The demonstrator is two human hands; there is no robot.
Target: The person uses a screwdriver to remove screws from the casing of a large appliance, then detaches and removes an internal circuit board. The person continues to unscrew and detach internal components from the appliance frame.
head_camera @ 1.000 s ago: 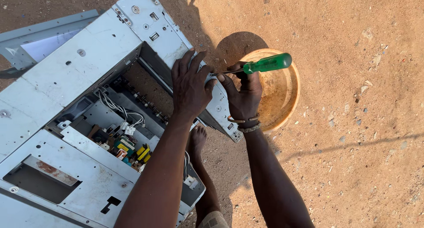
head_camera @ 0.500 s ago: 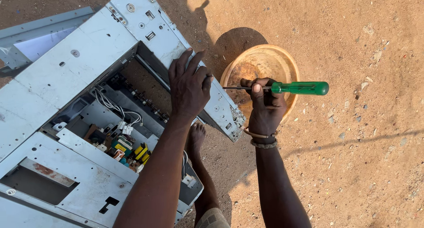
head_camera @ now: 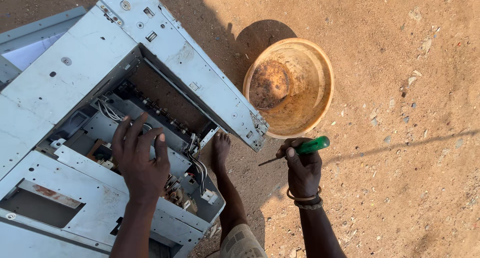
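Change: the left hand (head_camera: pixel 140 160) had left the casing's edge for its open inside; the right hand (head_camera: pixel 302 168) had dropped clear of the bowl
Left grip: fingers spread flat on the grey metal casing (head_camera: pixel 60 88), holding nothing
Right grip: clamped on the green-handled screwdriver (head_camera: pixel 300 150), right of the casing, over bare ground
Bowl: the worn tan bowl (head_camera: pixel 320 83) beyond it held a rusty round lump (head_camera: pixel 269 83)

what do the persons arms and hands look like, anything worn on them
Both arms are bare to the edge of the picture, with no sleeves and no gloves. The left hand wears nothing: no ring, watch or band shows. The right hand has two bangles at the wrist, a thin plain ring-shaped one and, just below it, a darker one with a twisted or beaded look. Fingernails are short.
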